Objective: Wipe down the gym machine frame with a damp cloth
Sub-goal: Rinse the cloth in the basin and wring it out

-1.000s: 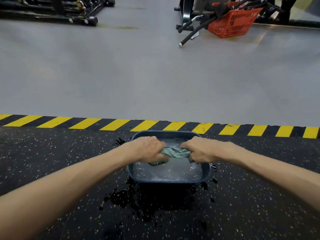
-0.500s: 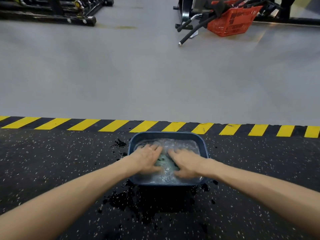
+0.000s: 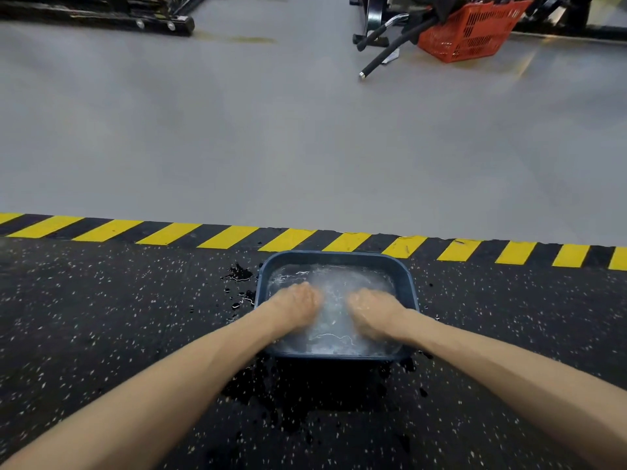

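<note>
The cloth cannot be made out in the churned water (image 3: 334,320) of the blue basin (image 3: 334,255), which is set on the speckled black mat (image 3: 118,317) at near centre. The left hand (image 3: 295,305) and right hand (image 3: 373,313) are dipped in that water and held apart; whether anything is gripped cannot be told through the blur. Dark splashes (image 3: 305,395) are spread around the basin. Yellow-and-black tape (image 3: 230,237) is laid just beyond it. A black machine frame (image 3: 101,15) is seen far left, an orange basket (image 3: 471,32) far right.

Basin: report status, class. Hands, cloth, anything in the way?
Left hand and right hand in basin water, grip unclear. Cloth hidden under churned water. Splashes on floor beside basin.
</note>
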`<state>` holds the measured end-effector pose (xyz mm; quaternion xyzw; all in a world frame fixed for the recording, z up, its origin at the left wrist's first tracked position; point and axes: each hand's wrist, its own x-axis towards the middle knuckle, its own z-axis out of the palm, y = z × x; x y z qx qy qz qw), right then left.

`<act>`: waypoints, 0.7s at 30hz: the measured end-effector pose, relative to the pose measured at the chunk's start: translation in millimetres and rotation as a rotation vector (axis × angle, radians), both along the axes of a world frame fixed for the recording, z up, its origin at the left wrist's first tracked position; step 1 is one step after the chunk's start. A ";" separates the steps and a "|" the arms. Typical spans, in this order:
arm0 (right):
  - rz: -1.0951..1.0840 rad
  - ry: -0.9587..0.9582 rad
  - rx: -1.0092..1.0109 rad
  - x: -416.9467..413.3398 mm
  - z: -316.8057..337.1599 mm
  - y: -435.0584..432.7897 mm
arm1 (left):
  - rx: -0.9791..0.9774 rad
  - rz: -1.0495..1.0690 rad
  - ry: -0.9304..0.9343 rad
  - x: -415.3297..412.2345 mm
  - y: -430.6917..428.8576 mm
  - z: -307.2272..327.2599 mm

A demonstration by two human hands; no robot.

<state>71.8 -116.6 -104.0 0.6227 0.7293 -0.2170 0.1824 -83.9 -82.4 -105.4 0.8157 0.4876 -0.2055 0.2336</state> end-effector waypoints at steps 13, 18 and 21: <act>-0.589 1.078 -0.094 21.9 66.1 -20.4 | -0.553 0.421 -0.891 -4.9 -0.9 64.2; -0.665 1.244 -0.173 3.0 60.1 -26.8 | -0.731 0.815 -1.191 23.7 -26.7 70.6; -0.745 1.349 -0.203 -5.5 52.7 -29.7 | -0.736 0.933 -1.253 23.4 -27.4 67.6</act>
